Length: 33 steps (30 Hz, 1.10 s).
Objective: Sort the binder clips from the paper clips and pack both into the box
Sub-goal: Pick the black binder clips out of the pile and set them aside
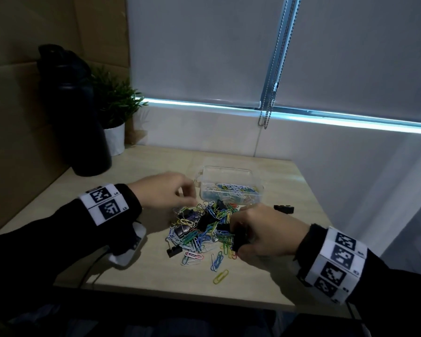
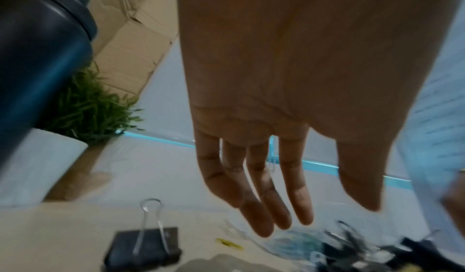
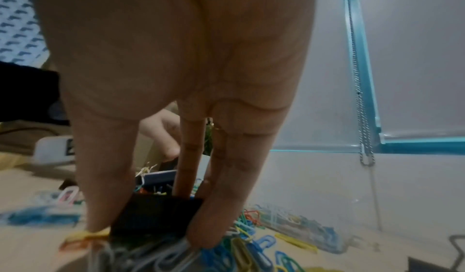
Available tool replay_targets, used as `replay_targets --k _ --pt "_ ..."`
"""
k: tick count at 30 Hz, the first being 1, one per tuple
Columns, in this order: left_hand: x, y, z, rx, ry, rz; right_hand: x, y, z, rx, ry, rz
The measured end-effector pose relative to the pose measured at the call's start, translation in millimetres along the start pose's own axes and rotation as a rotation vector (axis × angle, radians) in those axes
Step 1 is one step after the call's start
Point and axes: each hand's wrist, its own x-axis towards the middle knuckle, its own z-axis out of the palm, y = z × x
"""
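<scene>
A: Entry. Where do the task's things sit?

B: Mixed pile (image 1: 199, 229) of coloured paper clips and black binder clips, centre of the head view, on the desk (image 1: 229, 288). The clear box (image 1: 229, 184) stands just behind the pile, open at the top, with a layer of paper clips already in it. Judgement: it is set close so that each transfer is short.

A: Right hand?

B: Right hand (image 1: 260, 233) is at the right edge of the pile. In the right wrist view its thumb and fingers (image 3: 216, 216) pinch a black binder clip (image 3: 156, 214) by its sides, paper clips tangled under it. Likely gripped by the body so that the loose wires drop away as it lifts.

A: Left hand?

B: Left hand (image 1: 165, 190) hovers over the upper left of the pile. The left wrist view shows its fingers (image 2: 261, 206) straight and relaxed, holding nothing.

A: Any strays?

B: One binder clip (image 1: 283, 208) lies apart, right of the box; another (image 1: 174, 251) lies at the pile's lower left. These look like the start of a separation, though I cannot confirm it.

A: Progress?

B: Early. Most of the pile is unsorted.
</scene>
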Motion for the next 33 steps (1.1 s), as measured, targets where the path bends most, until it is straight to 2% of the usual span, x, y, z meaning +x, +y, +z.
replay_targets --k 2,6,10,13,19,24,27,30,33 --pt "-1.2 11.1 5.7 -0.004 -0.063 0.008 -1.3 4.5 -6.8 0.088 0.001 0.032" --pt "3.8 18.8 11.2 0.084 -0.064 0.026 -6.3 24.6 -24.3 0.247 0.085 0.097" --pt "10.9 22.4 11.3 0.071 -0.076 0.026 -16.3 44.7 -36.4 0.286 0.132 0.146" --pt "14.1 24.5 9.5 -0.008 -0.091 0.043 -25.2 63.1 -40.8 0.221 0.150 0.252" --pt "15.7 16.4 3.2 -0.259 -0.114 0.064 -41.1 84.0 -31.4 0.088 0.064 0.444" --pt "14.6 15.7 -5.1 -0.412 -0.008 0.046 -42.2 89.1 -22.9 0.039 -0.105 0.565" --pt "14.2 13.3 -15.5 -0.419 0.044 0.027 -33.2 77.7 -24.5 -0.053 -0.085 0.529" --pt "12.1 11.3 -26.3 -0.379 0.105 0.001 -17.2 52.6 -30.2 -0.030 0.060 0.365" --pt "7.7 6.7 -36.2 -0.228 0.167 -0.043 3.6 26.0 -31.1 -0.035 0.150 0.245"
